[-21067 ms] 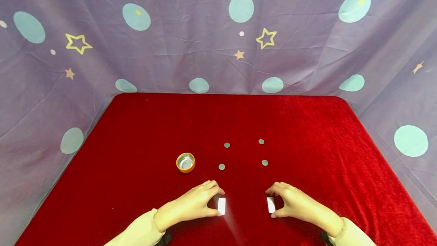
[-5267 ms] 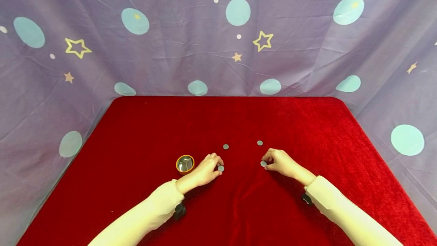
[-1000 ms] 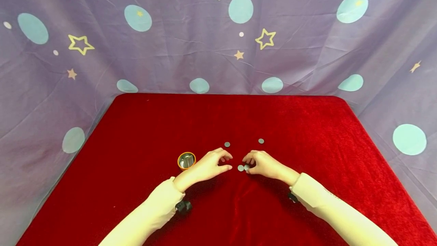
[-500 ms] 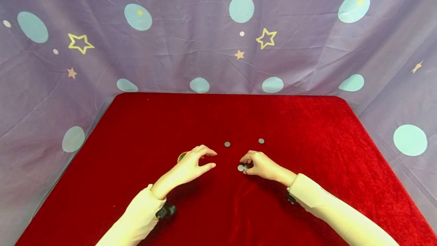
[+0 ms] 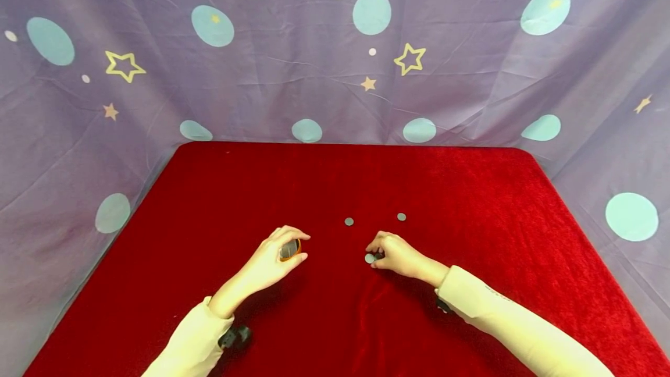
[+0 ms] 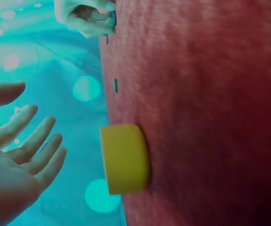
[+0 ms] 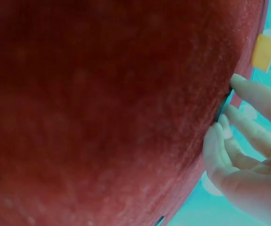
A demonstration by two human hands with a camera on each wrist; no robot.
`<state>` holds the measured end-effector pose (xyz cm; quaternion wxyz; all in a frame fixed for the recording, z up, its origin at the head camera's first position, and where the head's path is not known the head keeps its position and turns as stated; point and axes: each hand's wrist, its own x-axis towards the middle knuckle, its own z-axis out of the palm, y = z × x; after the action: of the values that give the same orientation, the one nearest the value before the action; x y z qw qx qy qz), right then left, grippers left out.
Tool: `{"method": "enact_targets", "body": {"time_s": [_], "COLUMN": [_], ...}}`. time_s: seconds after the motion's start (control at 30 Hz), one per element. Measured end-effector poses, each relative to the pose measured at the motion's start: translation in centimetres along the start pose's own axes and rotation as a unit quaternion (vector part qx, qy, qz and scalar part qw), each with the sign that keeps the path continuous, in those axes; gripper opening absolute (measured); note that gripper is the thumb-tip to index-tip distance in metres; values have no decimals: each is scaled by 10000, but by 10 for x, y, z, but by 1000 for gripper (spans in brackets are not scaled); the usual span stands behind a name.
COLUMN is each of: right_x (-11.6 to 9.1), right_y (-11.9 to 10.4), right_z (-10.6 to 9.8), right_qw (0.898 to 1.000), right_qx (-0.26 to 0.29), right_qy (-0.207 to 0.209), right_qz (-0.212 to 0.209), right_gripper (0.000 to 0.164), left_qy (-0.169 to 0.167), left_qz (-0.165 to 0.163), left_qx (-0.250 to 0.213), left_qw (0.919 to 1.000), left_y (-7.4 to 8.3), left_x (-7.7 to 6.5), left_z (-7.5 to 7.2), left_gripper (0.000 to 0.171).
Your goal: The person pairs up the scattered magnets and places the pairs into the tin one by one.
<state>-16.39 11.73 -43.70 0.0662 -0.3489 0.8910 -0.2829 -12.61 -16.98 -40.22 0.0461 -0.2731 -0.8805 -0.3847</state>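
Left hand (image 5: 269,262) is hovering over the left part of the red-covered tabletop (image 5: 335,182), fingers spread and thumb well apart, holding nothing; orange bowl (image 6: 126,160) is standing upright near it, not touching, and that wide gap is probably suiting its round wall. Bowl contents: can't tell. Right hand (image 5: 400,256) is resting low near the middle, thumb and fingers curled round a near grey disc (image 5: 370,258) at opposite edges, likely because something so thin is offering little else to pinch; grip firmness unclear. Second grey disc (image 5: 379,255) is lying just to its right, partly hidden by the hand. Left far disc (image 5: 349,221) and right far disc (image 5: 401,217) are lying flat, untouched, well apart, leaving finger room around each.
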Motion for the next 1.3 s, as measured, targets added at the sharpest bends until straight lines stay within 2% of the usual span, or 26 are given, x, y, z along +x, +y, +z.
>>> {"method": "enact_targets", "body": {"time_s": [0.23, 0.37, 0.63, 1.1, 1.3], "right_x": [1, 1, 1, 2, 2], "right_y": [-1, -1, 0, -1, -2], "right_z": [1, 0, -1, -1, -1], "right_qw": [9997, 9994, 9990, 9992, 9995], "right_qx": [-224, -231, -207, -217, -215], "right_qy": [52, 49, 34, -87, -60], "right_qz": [-106, -236, -396, -330, -236], "right_gripper": [20, 18, 15, 10, 11], "left_qy": [205, 250, 399, 30, -131], "left_qz": [-95, -262, -459, -666, -879], "left_qx": [19, 138, 301, -8, -376], "left_qw": [9997, 9993, 9977, 9978, 9953], "left_y": [-10, -17, -35, -47, -50], "left_x": [-9, -14, -18, -20, -20], "left_z": [-6, -9, -7, -6, -6], "left_gripper": [34, 37, 41, 50, 51]}}
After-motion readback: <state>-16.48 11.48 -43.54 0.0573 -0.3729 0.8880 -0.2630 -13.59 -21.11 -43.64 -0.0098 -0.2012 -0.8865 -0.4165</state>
